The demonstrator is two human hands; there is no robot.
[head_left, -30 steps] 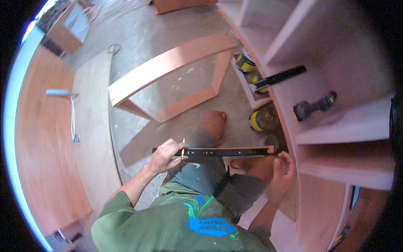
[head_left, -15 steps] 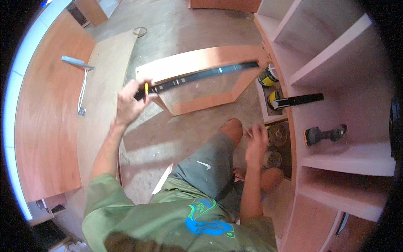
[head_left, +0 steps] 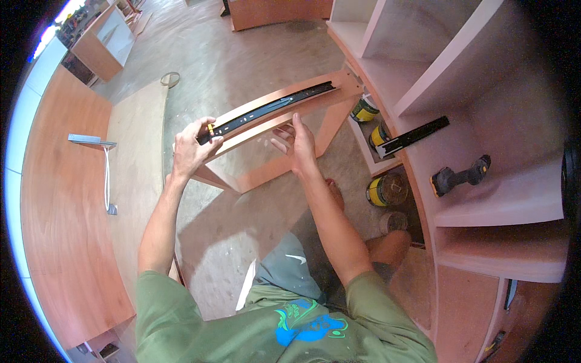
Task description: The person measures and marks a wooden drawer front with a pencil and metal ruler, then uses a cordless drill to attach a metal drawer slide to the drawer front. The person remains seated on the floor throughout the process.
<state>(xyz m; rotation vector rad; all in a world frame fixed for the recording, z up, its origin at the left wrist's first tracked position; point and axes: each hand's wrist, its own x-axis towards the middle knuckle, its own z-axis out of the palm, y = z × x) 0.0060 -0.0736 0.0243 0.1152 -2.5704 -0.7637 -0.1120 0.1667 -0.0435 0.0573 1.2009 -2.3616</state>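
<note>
A long black metal drawer slide (head_left: 272, 107) lies along the upper side of a wooden drawer frame (head_left: 266, 176). My left hand (head_left: 192, 148) is closed on the slide's left end, thumb and fingers on either side, beside a small yellow piece (head_left: 211, 130). My right hand (head_left: 301, 147) is at the near edge of the frame's upper board, around its middle. Its fingers are apart and hold nothing; whether they touch the board I cannot tell.
At right, a pale cabinet (head_left: 387, 66) holds another black slide (head_left: 417, 134) and a cordless drill (head_left: 461, 175). Yellow-and-black cans (head_left: 365, 111) stand by its base. On the left, a wooden panel (head_left: 66, 199) carries a metal bracket (head_left: 91, 140). A tape roll (head_left: 170, 79) lies farther back.
The slide has come down from above the frame onto its upper board, still in my left hand. My right hand has moved from near my knee up to the frame.
</note>
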